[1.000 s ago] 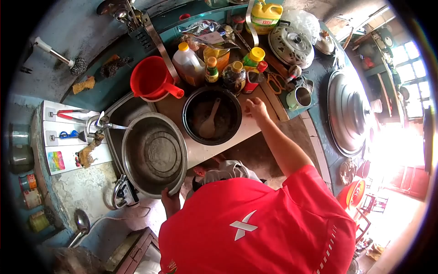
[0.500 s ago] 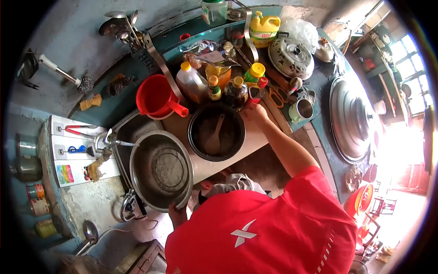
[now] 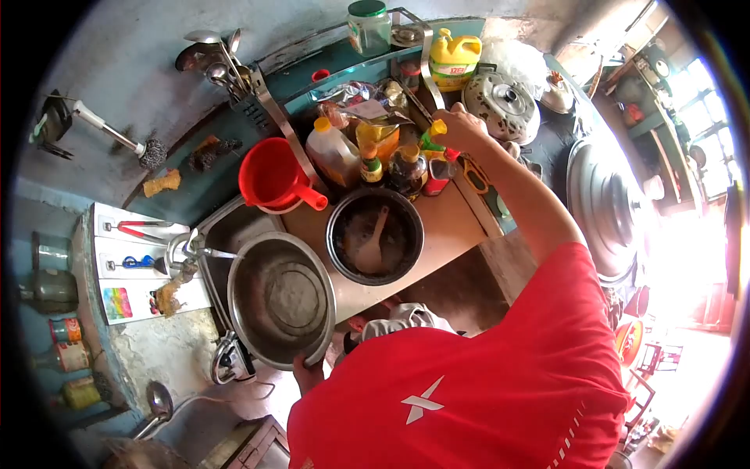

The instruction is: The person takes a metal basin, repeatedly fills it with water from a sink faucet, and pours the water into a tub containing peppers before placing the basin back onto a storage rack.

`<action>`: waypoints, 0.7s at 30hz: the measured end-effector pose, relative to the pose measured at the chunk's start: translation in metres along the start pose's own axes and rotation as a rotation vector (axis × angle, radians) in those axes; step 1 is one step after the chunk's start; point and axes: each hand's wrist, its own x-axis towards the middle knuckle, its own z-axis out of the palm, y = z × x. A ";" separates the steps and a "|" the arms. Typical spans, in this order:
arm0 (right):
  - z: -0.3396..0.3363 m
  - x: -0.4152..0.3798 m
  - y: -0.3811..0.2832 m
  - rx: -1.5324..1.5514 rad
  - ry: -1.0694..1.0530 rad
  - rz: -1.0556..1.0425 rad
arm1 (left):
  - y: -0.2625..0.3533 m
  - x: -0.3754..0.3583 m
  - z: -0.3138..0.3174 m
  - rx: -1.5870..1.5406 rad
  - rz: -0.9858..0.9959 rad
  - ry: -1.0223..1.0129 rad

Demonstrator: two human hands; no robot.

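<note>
My right hand (image 3: 461, 127) is raised over the cluster of bottles at the back of the counter, and its fingers are closed on a green bottle with a yellow cap (image 3: 432, 137). My left hand (image 3: 307, 373) grips the near rim of a large metal basin (image 3: 258, 332) that sits in the sink. Between the two hands stands a dark pot (image 3: 398, 262) with a wooden spoon (image 3: 373, 245) leaning in it. A dark sauce bottle (image 3: 406, 168) and an oil bottle (image 3: 332, 152) stand just left of my right hand.
A red plastic jug (image 3: 269, 172) stands left of the bottles. A yellow detergent jug (image 3: 453, 56), a metal lid (image 3: 500, 98) and a big wok lid (image 3: 605, 203) fill the right side. Orange scissors (image 3: 474, 176) lie on the counter. The tap (image 3: 191, 246) is left of the basin.
My right hand has moved from the counter beside the pot up to the bottles and closed on the green bottle. My left hand stays on the basin rim.
</note>
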 end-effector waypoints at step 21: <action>-0.042 0.056 -0.030 0.027 0.212 0.160 | 0.003 -0.009 0.018 -0.021 0.037 0.006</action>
